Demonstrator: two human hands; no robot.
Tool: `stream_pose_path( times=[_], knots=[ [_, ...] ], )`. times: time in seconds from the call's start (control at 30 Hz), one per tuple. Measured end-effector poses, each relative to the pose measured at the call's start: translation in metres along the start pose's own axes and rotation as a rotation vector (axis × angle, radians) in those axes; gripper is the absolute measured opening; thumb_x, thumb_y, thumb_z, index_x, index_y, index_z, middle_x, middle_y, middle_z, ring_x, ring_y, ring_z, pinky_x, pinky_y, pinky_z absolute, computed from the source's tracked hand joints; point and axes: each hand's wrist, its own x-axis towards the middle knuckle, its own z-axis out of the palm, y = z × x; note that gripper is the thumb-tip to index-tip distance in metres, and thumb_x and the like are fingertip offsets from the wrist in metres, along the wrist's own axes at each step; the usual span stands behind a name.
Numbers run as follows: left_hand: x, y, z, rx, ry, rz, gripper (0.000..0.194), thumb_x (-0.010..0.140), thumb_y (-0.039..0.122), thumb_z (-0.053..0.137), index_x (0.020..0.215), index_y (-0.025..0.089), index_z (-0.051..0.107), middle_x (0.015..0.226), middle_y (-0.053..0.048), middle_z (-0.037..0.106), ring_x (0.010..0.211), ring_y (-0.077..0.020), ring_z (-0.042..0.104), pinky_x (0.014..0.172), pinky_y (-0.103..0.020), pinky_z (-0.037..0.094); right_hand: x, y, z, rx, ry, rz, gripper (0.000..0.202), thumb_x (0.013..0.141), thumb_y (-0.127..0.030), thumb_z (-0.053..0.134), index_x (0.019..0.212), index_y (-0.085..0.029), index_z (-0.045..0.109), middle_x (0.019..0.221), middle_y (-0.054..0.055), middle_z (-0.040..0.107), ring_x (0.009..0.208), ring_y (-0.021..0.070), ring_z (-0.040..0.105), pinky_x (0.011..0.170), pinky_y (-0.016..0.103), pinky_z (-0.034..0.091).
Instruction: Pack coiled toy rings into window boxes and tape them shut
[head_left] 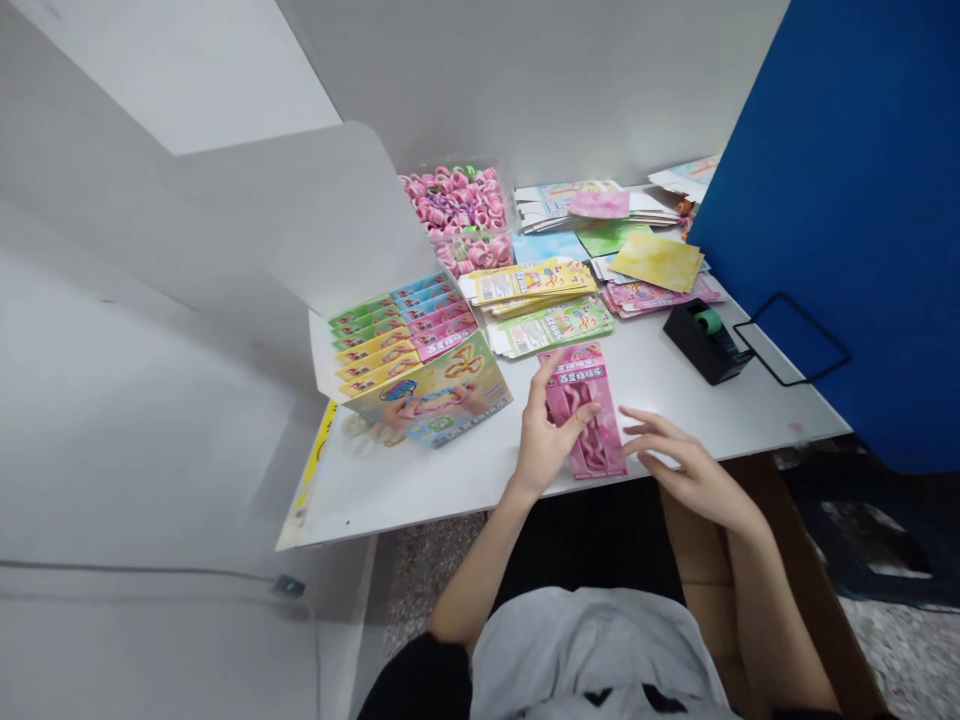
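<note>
A pink window box (pixel 596 410) is at the table's front edge, with pink and white wavy strips visible through its cut-out. My left hand (pixel 546 430) grips it from the left side, thumb across its front and index finger near its top. Just off the box's right edge, my right hand (pixel 679 462) is held with fingers spread and nothing in it. To the left, a display carton (pixel 450 395) with a raised lid holds rows of green, yellow, blue and pink boxes (pixel 442 335).
Flat yellow cartons (pixel 536 283), green cartons (pixel 555 327) and pink cartons (pixel 652 297) lie stacked behind my hands. A clear bin (pixel 469 215) of pink coils stands at the back. A black tape dispenser (pixel 705 340) sits right, beside a blue partition (pixel 847 230).
</note>
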Motion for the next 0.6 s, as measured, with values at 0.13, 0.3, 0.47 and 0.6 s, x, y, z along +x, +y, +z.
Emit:
stream_pose_path(
  times=[0.13,0.3,0.47,0.6],
  knots=[
    [-0.004,-0.005,0.0,0.134,0.005,0.245,0.04,0.094,0.041,0.067,0.129,0.029,0.053,0.115,-0.004,0.066,0.105,-0.0193,0.07,0.091,-0.034,0.058,0.002,0.039,-0.051,-0.05,0.493,0.387,0.027,0.089,-0.031,0.056,0.108,-0.023,0.073,0.115,0.011,0.072,0.095,0.0242,0.071,0.08,0.036,0.056],
    [-0.011,-0.008,0.006,0.319,0.02,0.422,0.027,0.1,0.039,0.058,0.123,0.028,0.053,0.101,-0.002,0.064,0.084,-0.0151,0.07,0.074,-0.03,0.061,0.024,0.081,-0.116,-0.201,0.757,0.666,0.029,0.087,-0.029,0.056,0.107,-0.015,0.072,0.089,0.007,0.067,0.058,0.0149,0.058,0.065,0.033,0.045],
    [-0.014,-0.007,0.007,0.338,0.035,0.494,0.025,0.1,0.035,0.059,0.123,0.027,0.051,0.096,-0.001,0.064,0.079,-0.0142,0.069,0.065,-0.025,0.059,0.048,0.083,-0.141,-0.1,0.575,0.738,0.014,0.086,-0.026,0.068,0.083,-0.014,0.074,0.057,-0.002,0.054,0.053,0.0121,0.046,0.057,0.029,0.035],
    [-0.015,-0.008,0.008,0.348,0.066,0.517,0.023,0.101,0.036,0.057,0.122,0.028,0.051,0.095,0.0,0.065,0.076,-0.0128,0.068,0.065,-0.025,0.059,0.06,0.083,-0.145,0.039,0.557,0.784,0.009,0.08,-0.017,0.076,0.073,-0.013,0.071,0.052,-0.002,0.053,0.05,0.0101,0.043,0.055,0.028,0.036]
  ],
)
